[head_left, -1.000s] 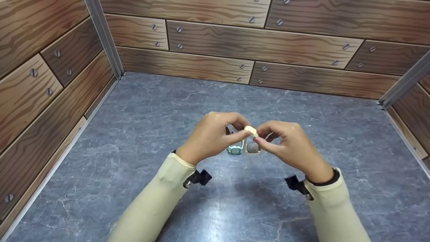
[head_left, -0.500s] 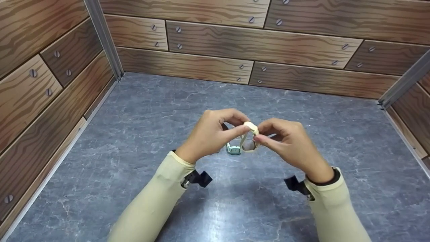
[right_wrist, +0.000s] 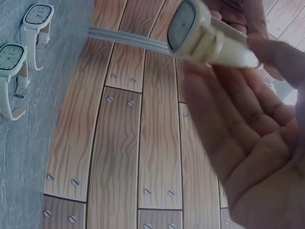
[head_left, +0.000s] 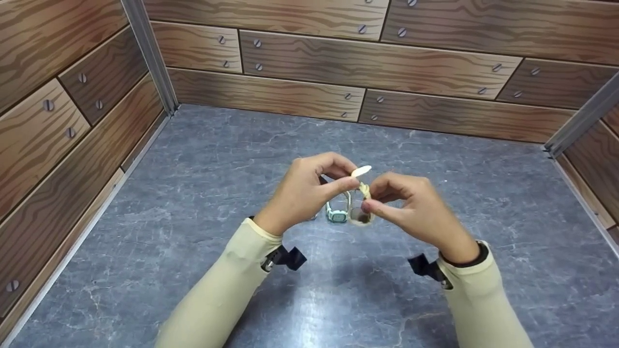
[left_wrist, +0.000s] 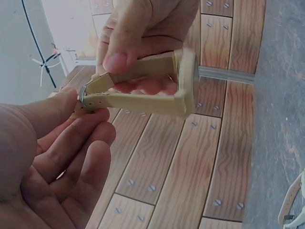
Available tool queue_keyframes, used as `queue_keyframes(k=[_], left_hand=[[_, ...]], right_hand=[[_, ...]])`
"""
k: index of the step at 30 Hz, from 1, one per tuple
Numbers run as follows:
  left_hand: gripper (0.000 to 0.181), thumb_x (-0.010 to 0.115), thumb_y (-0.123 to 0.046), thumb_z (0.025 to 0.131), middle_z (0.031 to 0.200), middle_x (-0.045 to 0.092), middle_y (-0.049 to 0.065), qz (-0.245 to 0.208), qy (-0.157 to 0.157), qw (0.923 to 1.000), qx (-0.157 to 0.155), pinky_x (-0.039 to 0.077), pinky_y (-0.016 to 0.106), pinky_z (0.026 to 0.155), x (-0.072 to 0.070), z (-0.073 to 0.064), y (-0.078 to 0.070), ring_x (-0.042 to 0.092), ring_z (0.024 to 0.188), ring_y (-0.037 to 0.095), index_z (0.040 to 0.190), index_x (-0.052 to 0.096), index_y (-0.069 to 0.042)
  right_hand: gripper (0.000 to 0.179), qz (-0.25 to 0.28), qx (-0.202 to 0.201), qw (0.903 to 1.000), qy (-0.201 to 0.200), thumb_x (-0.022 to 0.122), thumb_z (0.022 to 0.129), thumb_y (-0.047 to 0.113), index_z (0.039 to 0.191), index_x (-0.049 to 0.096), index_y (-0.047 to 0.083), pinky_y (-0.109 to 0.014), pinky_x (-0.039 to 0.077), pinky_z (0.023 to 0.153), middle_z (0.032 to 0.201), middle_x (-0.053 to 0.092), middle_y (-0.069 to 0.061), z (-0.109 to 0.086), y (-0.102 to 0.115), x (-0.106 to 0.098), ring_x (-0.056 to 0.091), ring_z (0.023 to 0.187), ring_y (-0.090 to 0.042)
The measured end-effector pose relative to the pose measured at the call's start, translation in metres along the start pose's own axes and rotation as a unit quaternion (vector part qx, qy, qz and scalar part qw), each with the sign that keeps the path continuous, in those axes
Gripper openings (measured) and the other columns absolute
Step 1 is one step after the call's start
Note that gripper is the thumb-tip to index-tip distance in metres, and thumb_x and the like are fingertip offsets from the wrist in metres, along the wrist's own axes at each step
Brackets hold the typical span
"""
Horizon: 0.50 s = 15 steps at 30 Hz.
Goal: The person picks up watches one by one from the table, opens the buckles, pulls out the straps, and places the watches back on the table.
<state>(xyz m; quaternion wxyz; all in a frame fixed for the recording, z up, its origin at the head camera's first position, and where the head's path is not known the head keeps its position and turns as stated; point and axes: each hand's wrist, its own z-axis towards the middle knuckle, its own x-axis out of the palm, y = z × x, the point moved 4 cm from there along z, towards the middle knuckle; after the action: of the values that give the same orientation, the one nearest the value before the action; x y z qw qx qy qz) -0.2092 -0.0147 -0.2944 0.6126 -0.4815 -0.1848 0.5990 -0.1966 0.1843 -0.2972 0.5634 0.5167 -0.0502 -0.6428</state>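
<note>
A cream wristwatch (head_left: 360, 216) hangs in the air between the two hands, its strap closed into a loop and its dial end lowest. My left hand (head_left: 312, 186) pinches the strap by the buckle (left_wrist: 83, 97) between thumb and forefinger, and a pale strap tip (head_left: 361, 170) sticks up past these fingers. My right hand (head_left: 411, 203) pinches the strap (right_wrist: 233, 53) from the other side with thumb and fingers. The square dial (right_wrist: 182, 28) faces away from the right palm. In the left wrist view, the right thumb (left_wrist: 116, 62) lies on the band.
On the blue-grey marbled table (head_left: 217, 169) lies a mint-green watch (head_left: 337, 216), just left of the held one in the head view. A white watch (right_wrist: 37, 15) lies beside it, mostly hidden by the left hand from above. Wood-patterned panels (head_left: 300, 53) wall the table.
The strap between the fingers has turned, so a thin tip now points up where a broader piece showed. The left hand has risen slightly; both hands stay on the watch.
</note>
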Motion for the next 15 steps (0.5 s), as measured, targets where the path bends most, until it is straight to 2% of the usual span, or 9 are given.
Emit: queue_keyframes(k=[4,8,15], left_hand=[[0.017,0.077,-0.023,0.094,0.092,0.076,-0.006,0.015,0.01,0.9998,-0.003,0.059,0.031,0.074,0.003,-0.001,0.0,0.069,0.082,0.005,0.105,0.074,-0.01],[0.014,0.074,-0.023,0.098,0.092,0.076,-0.005,0.016,0.024,0.9996,0.003,0.058,0.032,0.073,0.005,-0.0015,-0.0001,0.069,0.082,0.004,0.106,0.074,-0.012],[0.013,0.073,-0.022,0.098,0.09,0.075,-0.003,-0.023,0.02,0.9995,-0.007,0.058,0.031,0.073,0.004,-0.001,0.0023,0.07,0.08,0.01,0.102,0.073,-0.01]], right_hand=[[0.013,-0.03,-0.007,0.9995,0.001,0.078,0.092,0.008,0.104,0.074,0.011,-0.026,0.06,0.075,0.097,0.074,0.008,-0.0008,0.0016,-0.0003,0.072,0.086,-0.012],[0.015,-0.046,-0.018,0.9988,-0.002,0.077,0.093,0.006,0.106,0.075,0.012,-0.026,0.059,0.07,0.098,0.074,0.009,-0.0013,0.0034,-0.0008,0.07,0.084,-0.011],[0.007,-0.037,-0.02,0.9991,-0.002,0.074,0.095,0.005,0.1,0.074,0.01,-0.024,0.059,0.066,0.092,0.073,0.002,-0.0012,0.0026,0.0004,0.069,0.08,-0.01]])
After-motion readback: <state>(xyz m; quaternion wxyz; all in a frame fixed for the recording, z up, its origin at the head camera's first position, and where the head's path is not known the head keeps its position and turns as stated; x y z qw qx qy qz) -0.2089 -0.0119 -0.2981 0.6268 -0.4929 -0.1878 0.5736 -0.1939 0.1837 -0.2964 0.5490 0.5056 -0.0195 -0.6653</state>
